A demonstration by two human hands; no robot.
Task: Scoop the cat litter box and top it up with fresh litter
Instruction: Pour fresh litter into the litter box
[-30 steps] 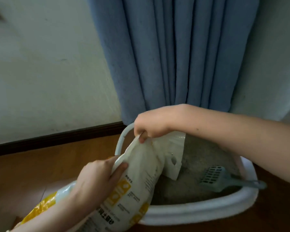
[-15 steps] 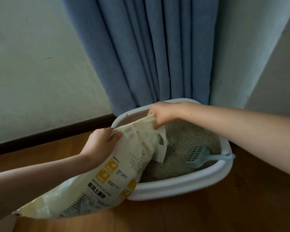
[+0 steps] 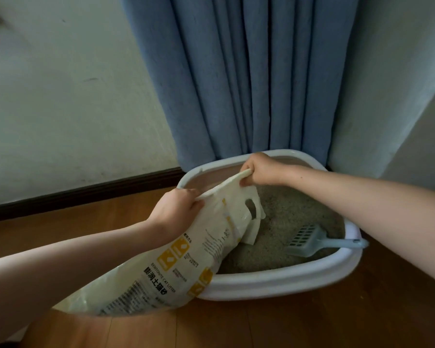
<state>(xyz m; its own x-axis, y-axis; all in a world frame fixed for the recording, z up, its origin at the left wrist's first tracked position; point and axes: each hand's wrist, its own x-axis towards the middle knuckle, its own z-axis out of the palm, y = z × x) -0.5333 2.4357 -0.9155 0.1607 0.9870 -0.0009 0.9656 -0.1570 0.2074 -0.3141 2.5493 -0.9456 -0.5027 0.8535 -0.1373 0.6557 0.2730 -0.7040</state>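
The litter bag (image 3: 166, 262) now leans further over the near rim of the litter box (image 3: 281, 285), and its top edge is pulled out flatter and wider than a moment ago. Its bottom sits on the wood floor (image 3: 312, 327) and its top hangs over the grey litter (image 3: 286, 217) inside the box. This looks like getting ready to pour, so the topping-up part is starting. I cannot see any fresh litter falling out yet.

The left hand (image 3: 176, 212) grips the near corner of the bag's top, with its fingers curled round the edge. It sat lower on the bag's side before and is now up at the top edge. The right hand (image 3: 259, 169) pinches the far corner of the top edge tight, a bit further back over the box.

Now the counting, near to far. There is one bag. There are two hands, and both hold the bag. There is one litter box, with one blue scoop (image 3: 309, 239) in it. The scoop's head rests on the litter and its handle lies on the right rim. It has not moved. Behind the box hangs one blue curtain (image 3: 249, 79), against the pale wall (image 3: 68, 91).
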